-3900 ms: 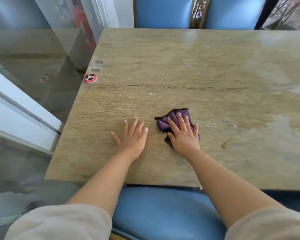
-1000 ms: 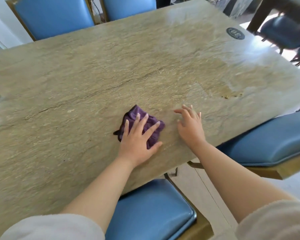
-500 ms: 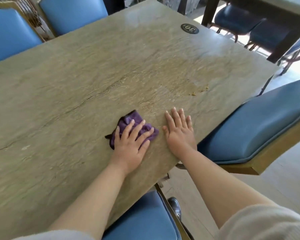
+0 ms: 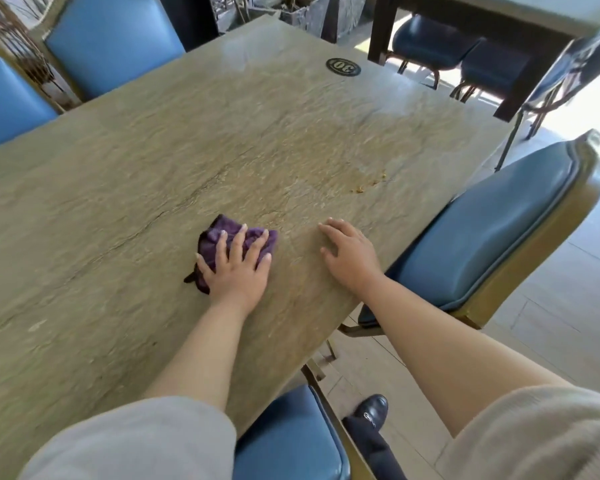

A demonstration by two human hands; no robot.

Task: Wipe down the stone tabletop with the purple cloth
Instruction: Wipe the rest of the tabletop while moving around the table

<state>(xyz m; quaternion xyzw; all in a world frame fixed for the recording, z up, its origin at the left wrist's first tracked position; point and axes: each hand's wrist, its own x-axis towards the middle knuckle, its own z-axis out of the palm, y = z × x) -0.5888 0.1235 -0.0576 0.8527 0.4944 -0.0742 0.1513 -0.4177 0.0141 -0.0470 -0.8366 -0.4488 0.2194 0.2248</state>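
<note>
A crumpled purple cloth (image 4: pixel 222 233) lies on the beige stone tabletop (image 4: pixel 153 161), near its front edge. My left hand (image 4: pixel 238 268) presses flat on the cloth with fingers spread, covering its near half. My right hand (image 4: pixel 352 258) rests palm down on the bare stone to the right of the cloth, close to the table's right corner, holding nothing. A small brownish stain (image 4: pixel 369 184) marks the stone beyond my right hand.
A black round number tag (image 4: pixel 343 66) sits near the far right corner. Blue padded chairs stand at the right (image 4: pixel 492 230), in front (image 4: pixel 291 434) and across the table (image 4: pixel 111 39). A black shoe (image 4: pixel 371 410) is on the floor. Another dark table (image 4: pixel 499 26) stands behind.
The cloth has passed from my right hand to my left since the oldest frame. The view has swung right along the table. In the last half second my right hand drew further from the cloth.
</note>
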